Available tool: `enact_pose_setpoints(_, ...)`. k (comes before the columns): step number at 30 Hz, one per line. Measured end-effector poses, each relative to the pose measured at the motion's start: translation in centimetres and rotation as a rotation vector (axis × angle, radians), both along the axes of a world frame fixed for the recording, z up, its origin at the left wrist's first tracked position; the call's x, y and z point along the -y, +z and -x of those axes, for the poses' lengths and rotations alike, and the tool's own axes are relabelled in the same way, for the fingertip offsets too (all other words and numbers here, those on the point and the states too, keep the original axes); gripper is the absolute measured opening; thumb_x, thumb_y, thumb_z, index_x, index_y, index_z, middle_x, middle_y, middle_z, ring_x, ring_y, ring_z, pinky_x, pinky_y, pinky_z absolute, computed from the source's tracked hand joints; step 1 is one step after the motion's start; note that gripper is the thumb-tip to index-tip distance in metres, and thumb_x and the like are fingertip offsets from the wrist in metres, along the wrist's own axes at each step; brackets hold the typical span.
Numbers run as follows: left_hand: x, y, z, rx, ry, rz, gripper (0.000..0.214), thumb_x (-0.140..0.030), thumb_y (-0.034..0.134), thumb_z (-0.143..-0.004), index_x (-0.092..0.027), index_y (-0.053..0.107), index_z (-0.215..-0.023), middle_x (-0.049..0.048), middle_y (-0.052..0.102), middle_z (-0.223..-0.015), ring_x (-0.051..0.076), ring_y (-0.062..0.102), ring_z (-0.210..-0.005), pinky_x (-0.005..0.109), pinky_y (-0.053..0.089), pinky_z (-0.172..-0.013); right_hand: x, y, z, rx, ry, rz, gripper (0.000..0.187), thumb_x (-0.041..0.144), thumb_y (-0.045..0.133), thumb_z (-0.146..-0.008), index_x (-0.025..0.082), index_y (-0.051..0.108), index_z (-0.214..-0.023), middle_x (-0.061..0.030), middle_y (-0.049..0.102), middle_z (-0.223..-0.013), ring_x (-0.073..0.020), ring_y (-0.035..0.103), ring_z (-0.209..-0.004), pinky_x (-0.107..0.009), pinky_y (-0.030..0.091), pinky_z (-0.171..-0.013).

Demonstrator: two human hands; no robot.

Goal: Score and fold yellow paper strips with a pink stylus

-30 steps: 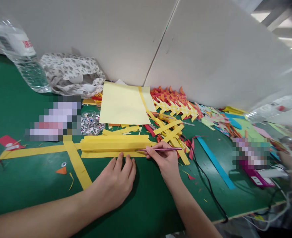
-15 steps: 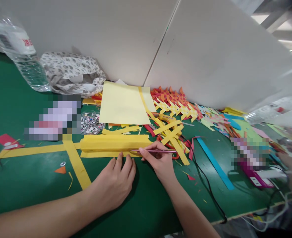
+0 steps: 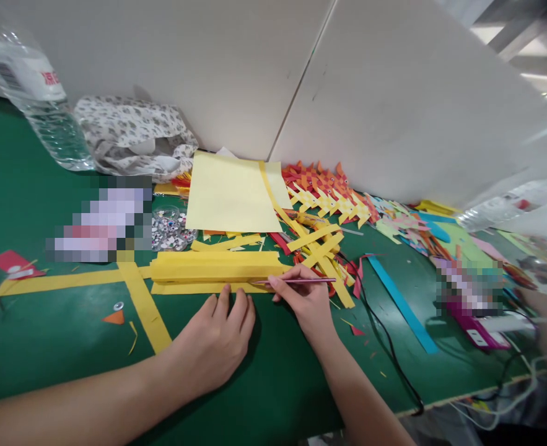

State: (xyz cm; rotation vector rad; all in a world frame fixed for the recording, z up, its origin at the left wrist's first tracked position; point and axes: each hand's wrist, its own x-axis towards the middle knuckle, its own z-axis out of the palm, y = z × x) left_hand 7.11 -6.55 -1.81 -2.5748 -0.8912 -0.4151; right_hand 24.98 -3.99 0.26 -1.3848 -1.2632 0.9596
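A folded piece of yellow paper lies on the green table in front of me, its layers stacked lengthwise. The fingertips of my left hand press on its near edge, fingers a little apart, palm down, holding nothing. My right hand pinches a thin, pointed purple stick between thumb and fingers. The stick's tip touches the paper near its right part, along the lower fold. Yellow paper strips lie at the paper's left end.
Behind the paper are a pale yellow sheet, woven paper fish and yellow scraps. A water bottle and patterned cloth bag stand at the back left. A black cable and blue strip lie right; another person's hand shows there.
My right hand and the stick have slid slightly to the right along the paper's fold. My left hand stays nearly in place.
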Motion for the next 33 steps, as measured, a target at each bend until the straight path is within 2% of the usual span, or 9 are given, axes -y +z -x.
enact_pose_setpoints(10, -0.1, 0.0, 0.0, 0.0, -0.005, 0.004, 0.038, -0.023, 0.045, -0.084, -0.004, 0.061, -0.113, 0.0198, 0.065, -0.111, 0.036, 0.063, -0.097, 0.039, 0.05, -0.071, 0.0, -0.5, -1.1, -0.017, -0.049, -0.036, 0.022, 0.033, 0.075, -0.069, 0.019, 0.058, -0.065, 0.0005, 0.065, -0.057, -0.0127, 0.06, -0.047, -0.024, 0.048, -0.048)
enact_pose_setpoints(14, 0.0, 0.0, 0.0, 0.003, -0.004, 0.002, 0.037, -0.022, 0.045, -0.084, -0.004, 0.061, -0.113, 0.0203, 0.065, -0.109, 0.036, 0.063, -0.097, 0.04, 0.05, -0.07, 0.0, -0.1, -0.2, -0.018, -0.013, -0.057, 0.021, 0.032, 0.074, -0.07, 0.02, 0.058, -0.065, 0.0019, 0.063, -0.055, -0.0119, 0.058, -0.047, -0.024, 0.048, -0.048)
enact_pose_setpoints(21, 0.1, 0.2, 0.0, -0.029, 0.005, 0.003, 0.037, -0.022, 0.044, -0.084, -0.004, 0.06, -0.113, 0.0207, 0.064, -0.111, 0.035, 0.063, -0.097, 0.039, 0.049, -0.071, -0.4, -0.2, 1.2, 0.008, 0.054, 0.016, 0.023, 0.034, 0.074, -0.07, 0.019, 0.057, -0.066, 0.0012, 0.063, -0.059, -0.0109, 0.056, -0.047, -0.023, 0.047, -0.047)
enact_pose_setpoints(33, 0.1, 0.3, 0.1, -0.043, 0.016, 0.034, 0.039, -0.024, 0.041, -0.087, -0.006, 0.059, -0.117, 0.0176, 0.064, -0.114, 0.034, 0.061, -0.1, 0.038, 0.048, -0.071, -0.1, -0.4, -0.6, -0.005, -0.028, -0.033, 0.023, 0.034, 0.075, -0.069, 0.019, 0.057, -0.065, 0.0013, 0.063, -0.053, -0.0144, 0.063, -0.049, -0.024, 0.05, -0.049)
